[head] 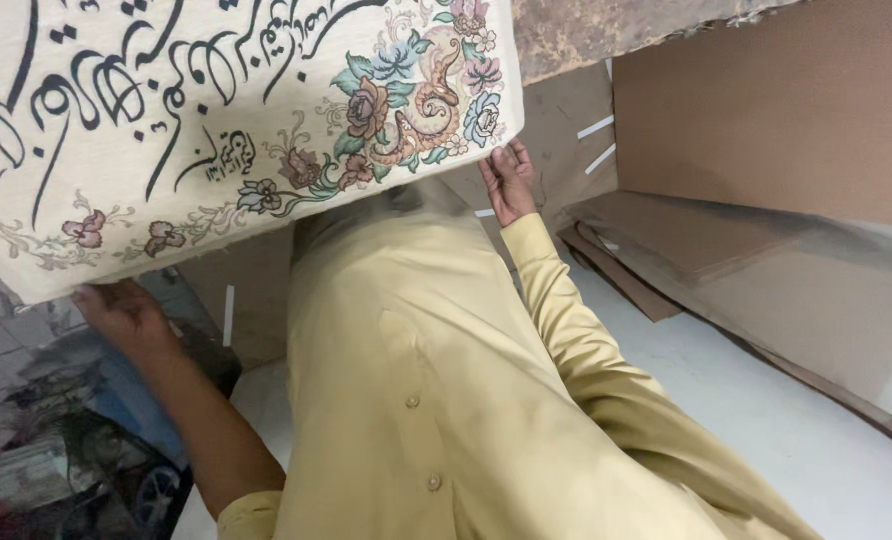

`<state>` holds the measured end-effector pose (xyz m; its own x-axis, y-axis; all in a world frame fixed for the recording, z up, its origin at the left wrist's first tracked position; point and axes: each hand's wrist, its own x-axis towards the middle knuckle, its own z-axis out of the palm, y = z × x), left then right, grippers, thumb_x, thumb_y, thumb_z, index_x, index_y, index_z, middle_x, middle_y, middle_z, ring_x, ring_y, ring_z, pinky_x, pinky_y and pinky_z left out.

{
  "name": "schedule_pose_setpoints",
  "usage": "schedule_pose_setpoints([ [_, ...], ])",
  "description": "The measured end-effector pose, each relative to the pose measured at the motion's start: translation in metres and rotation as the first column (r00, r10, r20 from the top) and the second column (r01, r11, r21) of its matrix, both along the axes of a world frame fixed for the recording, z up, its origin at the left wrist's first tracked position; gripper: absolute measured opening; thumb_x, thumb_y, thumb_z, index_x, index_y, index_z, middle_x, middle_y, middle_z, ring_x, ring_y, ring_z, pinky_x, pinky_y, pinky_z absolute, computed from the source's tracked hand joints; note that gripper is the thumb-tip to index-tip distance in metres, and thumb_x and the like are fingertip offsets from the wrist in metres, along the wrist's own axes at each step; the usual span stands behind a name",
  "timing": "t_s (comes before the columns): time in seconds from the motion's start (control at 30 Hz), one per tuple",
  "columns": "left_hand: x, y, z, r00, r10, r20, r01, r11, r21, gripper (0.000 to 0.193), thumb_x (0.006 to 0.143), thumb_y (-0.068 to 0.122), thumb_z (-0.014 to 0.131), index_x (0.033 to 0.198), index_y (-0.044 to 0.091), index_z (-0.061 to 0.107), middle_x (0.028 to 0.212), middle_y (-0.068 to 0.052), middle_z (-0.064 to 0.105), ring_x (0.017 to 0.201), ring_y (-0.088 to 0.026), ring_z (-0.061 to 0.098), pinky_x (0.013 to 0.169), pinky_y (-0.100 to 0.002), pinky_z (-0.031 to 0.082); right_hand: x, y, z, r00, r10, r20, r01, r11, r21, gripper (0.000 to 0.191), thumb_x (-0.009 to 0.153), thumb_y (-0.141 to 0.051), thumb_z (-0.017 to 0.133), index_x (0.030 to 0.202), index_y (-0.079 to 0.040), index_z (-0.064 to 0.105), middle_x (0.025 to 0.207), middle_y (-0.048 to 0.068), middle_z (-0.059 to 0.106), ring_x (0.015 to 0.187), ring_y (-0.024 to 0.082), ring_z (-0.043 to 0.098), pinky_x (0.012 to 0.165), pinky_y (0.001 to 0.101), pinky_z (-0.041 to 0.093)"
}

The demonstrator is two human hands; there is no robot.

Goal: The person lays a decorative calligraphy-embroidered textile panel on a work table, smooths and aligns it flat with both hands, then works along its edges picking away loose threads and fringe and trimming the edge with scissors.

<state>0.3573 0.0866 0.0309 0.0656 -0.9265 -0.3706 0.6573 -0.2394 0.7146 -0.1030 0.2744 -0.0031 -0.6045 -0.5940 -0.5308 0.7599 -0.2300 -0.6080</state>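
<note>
1. Cloth panel: cream, stiff and flat, with black flowing script and a border of pink, blue and brown flowers. It fills the upper left of your view, tilted, with its right side higher than its left. You hold it up in front of you, off the floor, between both hands.
2. Yellow shirt: your own, buttoned down the front. It takes up the middle of the view below the panel.
3. Brown boards: large flat sheets leaning and stacked at the right. More lie low along the pale floor, overlapping one another.
4. Dark clutter: lower left, beneath the panel's low corner. It is blurred and cannot be told apart.
5. Left hand: at the panel's lower left edge, touching it from below, with the forearm bare. Its fingers go behind the cloth, so you cannot tell whether they are curled or flat.
6. Right hand: at the lower right corner, just under the flower border, palm toward you. Its fingers are curled together against the panel's edge, gripping it.
7. White strips: a few short pale slips lying on the brown sheets behind the right hand.
</note>
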Motion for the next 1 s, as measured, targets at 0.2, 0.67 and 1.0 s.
schedule_pose_setpoints([
  [0.2,-0.009,-0.008,0.009,0.997,0.057,0.049,-0.058,0.998,0.009,0.022,0.106,0.016,0.061,0.126,0.009,0.057,0.131,-0.010,0.069,0.123,-0.024,0.068,0.111,-0.039,0.060,0.002,-0.001,0.001,1.000,-0.005,0.026,0.006,0.999,-0.036,0.047,0.095,0.002,0.069,0.135,-0.008,0.046,0.125,0.012,0.067,0.114,0.022,0.070,0.101,0.0397,0.062],
  [0.67,0.011,-0.010,-0.003,0.980,0.189,-0.061,-0.184,0.980,0.074,0.024,0.103,0.020,0.060,0.125,0.011,0.055,0.117,-0.007,0.068,0.101,-0.022,0.069,0.082,-0.038,0.059,0.031,-0.007,0.006,1.000,0.000,0.023,0.003,0.992,-0.125,0.041,0.102,-0.005,0.064,0.140,-0.010,0.050,0.135,0.009,0.067,0.122,0.023,0.069,0.112,0.0442,0.056],
  [1.0,-0.029,0.024,-0.002,0.996,-0.081,0.036,0.075,0.988,0.138,0.034,0.095,0.013,0.080,0.124,0.007,0.062,0.111,-0.001,0.069,0.098,-0.014,0.066,0.088,-0.036,0.059,0.134,-0.047,0.016,0.965,0.240,-0.103,-0.234,0.970,0.067,0.032,0.102,0.000,0.072,0.129,-0.011,0.058,0.109,0.001,0.069,0.100,0.015,0.068,0.105,0.0431,0.058],
])
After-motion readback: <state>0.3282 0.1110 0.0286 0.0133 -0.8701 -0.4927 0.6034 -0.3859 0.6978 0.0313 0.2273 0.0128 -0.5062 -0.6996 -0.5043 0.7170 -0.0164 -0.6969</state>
